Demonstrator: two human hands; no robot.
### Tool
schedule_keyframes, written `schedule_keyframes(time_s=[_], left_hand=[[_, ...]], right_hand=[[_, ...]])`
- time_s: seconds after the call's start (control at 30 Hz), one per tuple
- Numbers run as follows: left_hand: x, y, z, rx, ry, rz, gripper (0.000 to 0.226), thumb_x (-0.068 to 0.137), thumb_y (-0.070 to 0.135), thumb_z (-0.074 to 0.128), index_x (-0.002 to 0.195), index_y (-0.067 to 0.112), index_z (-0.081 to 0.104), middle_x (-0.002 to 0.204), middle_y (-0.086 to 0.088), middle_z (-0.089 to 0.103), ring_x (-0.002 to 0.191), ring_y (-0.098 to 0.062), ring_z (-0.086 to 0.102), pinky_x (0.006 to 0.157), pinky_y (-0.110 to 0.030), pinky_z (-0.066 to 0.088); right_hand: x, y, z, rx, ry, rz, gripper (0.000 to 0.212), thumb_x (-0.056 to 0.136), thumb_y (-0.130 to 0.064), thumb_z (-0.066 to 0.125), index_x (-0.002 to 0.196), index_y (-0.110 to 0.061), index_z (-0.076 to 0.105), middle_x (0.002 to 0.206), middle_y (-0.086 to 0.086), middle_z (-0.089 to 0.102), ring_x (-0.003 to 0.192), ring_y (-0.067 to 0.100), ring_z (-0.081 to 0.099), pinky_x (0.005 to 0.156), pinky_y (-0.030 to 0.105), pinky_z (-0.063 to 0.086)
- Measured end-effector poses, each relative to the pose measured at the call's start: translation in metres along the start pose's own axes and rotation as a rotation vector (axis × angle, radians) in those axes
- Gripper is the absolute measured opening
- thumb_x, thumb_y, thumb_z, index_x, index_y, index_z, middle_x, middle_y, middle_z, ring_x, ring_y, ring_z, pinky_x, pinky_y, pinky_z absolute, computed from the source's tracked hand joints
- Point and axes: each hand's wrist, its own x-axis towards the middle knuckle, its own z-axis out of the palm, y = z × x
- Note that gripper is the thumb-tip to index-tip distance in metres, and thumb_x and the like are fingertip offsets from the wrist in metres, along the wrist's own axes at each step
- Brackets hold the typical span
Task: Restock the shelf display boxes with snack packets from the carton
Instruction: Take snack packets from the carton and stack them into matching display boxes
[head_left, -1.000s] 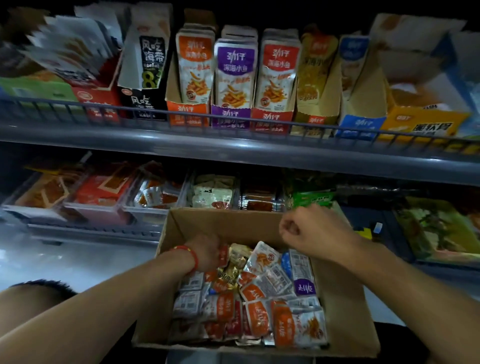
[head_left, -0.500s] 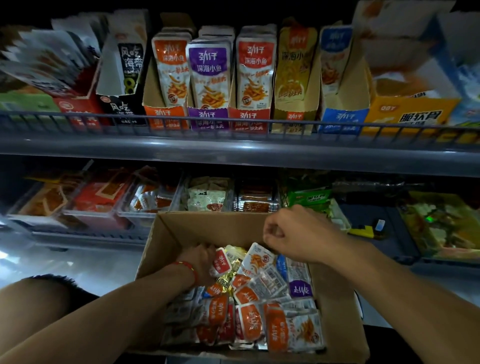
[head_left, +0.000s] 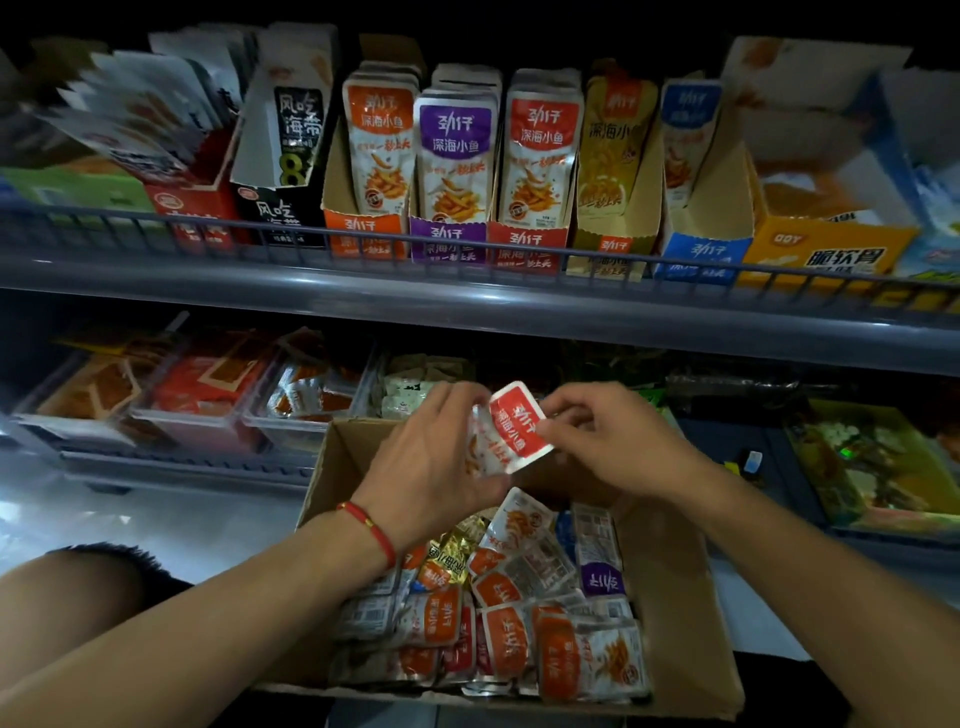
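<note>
Red packet (head_left: 511, 426) – between both hands, above carton (head_left: 685, 613)

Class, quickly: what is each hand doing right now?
Left hand: holds the red packet above the carton.
Right hand: pinches the same packet's edge.

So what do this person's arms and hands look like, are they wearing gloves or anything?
No gloves and no sleeves in view: both forearms are bare right up to the frame's edge. The left hand has a thin red cord bracelet round its wrist, with what looks like a small gold bead on it. The right hand and its wrist carry nothing: no watch or band. No rings show on the fingers.
</note>
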Motion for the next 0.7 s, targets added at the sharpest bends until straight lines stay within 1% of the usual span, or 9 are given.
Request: schedule_keyframes(time_s=[0.07,0.13,0.2,0.27,0.33,0.43,0.5,0.6,0.7], left_hand=[[0.001,0.004,-0.005,-0.065,0.066,0.033,0.078,0.073,0.047,0.084,0.133,0.031,0.037,0.132,0.008,0.048,0.111,-0.007,0.053,0.087,-0.024,0.054],[0.003,0.005,-0.012,-0.137,0.118,0.027,0.077,0.073,0.042,0.085,0.132,0.032,0.037,0.133,0.007,0.051,0.114,-0.009,0.053,0.089,-0.029,0.055],[0.007,0.004,-0.019,-0.116,0.176,0.037,0.083,0.072,0.044,0.084,0.138,0.032,0.036,0.134,0.006,0.049,0.120,-0.011,0.047,0.098,-0.034,0.051],[0.013,0.000,-0.028,-0.093,0.245,0.041,0.083,0.075,0.052,0.079,0.143,0.031,0.036,0.139,0.006,0.043,0.126,-0.011,0.038,0.102,-0.031,0.041],[0.017,-0.003,-0.038,-0.135,0.334,0.028,0.073,0.081,0.055,0.068,0.142,0.026,0.040,0.139,0.004,0.043,0.128,-0.011,0.035,0.099,-0.026,0.033],[0.022,-0.010,-0.052,-0.141,0.440,-0.008,0.060,0.088,0.045,0.061,0.140,0.021,0.043,0.136,-0.001,0.045,0.128,-0.015,0.036,0.099,-0.024,0.029],[0.024,-0.014,-0.059,-0.139,0.486,-0.019,0.057,0.089,0.037,0.063,0.139,0.019,0.044,0.134,-0.002,0.046,0.127,-0.018,0.037,0.099,-0.024,0.028],[0.026,-0.015,-0.065,-0.172,0.517,-0.024,0.055,0.089,0.028,0.066,0.138,0.018,0.045,0.133,-0.003,0.046,0.125,-0.019,0.036,0.099,-0.025,0.028],[0.026,-0.015,-0.067,-0.190,0.530,-0.037,0.055,0.088,0.024,0.067,0.138,0.016,0.045,0.132,-0.004,0.046,0.124,-0.020,0.035,0.098,-0.026,0.028]], right_hand=[[-0.005,-0.009,-0.006,0.111,0.065,-0.011,0.010,0.097,-0.031,0.066,0.105,-0.028,0.070,0.095,-0.008,0.073,0.079,0.006,0.071,0.076,0.031,0.059],[-0.011,-0.018,-0.012,0.152,0.129,-0.024,0.009,0.097,-0.029,0.065,0.105,-0.027,0.070,0.095,-0.008,0.072,0.080,0.008,0.070,0.073,0.029,0.059],[-0.017,-0.022,-0.020,0.103,0.212,-0.062,0.010,0.098,-0.028,0.064,0.105,-0.026,0.071,0.094,-0.008,0.072,0.080,0.009,0.070,0.075,0.031,0.061],[-0.021,-0.028,-0.032,0.050,0.292,-0.092,0.010,0.097,-0.031,0.064,0.103,-0.029,0.071,0.092,-0.011,0.073,0.081,0.007,0.069,0.078,0.034,0.061],[-0.021,-0.039,-0.050,0.021,0.386,-0.115,0.008,0.095,-0.033,0.065,0.100,-0.034,0.070,0.090,-0.012,0.072,0.080,0.007,0.069,0.079,0.038,0.061],[-0.012,-0.062,-0.091,-0.078,0.534,-0.216,0.006,0.096,-0.032,0.066,0.097,-0.038,0.068,0.091,-0.012,0.071,0.079,0.007,0.068,0.076,0.038,0.061],[0.001,-0.080,-0.121,-0.187,0.645,-0.314,0.005,0.098,-0.034,0.064,0.102,-0.035,0.068,0.093,-0.009,0.071,0.080,0.010,0.069,0.076,0.038,0.060],[0.026,-0.112,-0.157,-0.351,0.765,-0.376,0.016,0.100,-0.032,0.062,0.112,-0.024,0.069,0.097,-0.005,0.068,0.085,0.009,0.064,0.077,0.019,0.053],[0.052,-0.132,-0.174,-0.506,0.799,-0.366,0.024,0.102,-0.029,0.059,0.119,-0.013,0.068,0.108,-0.001,0.066,0.099,0.008,0.058,0.085,0.026,0.048]])
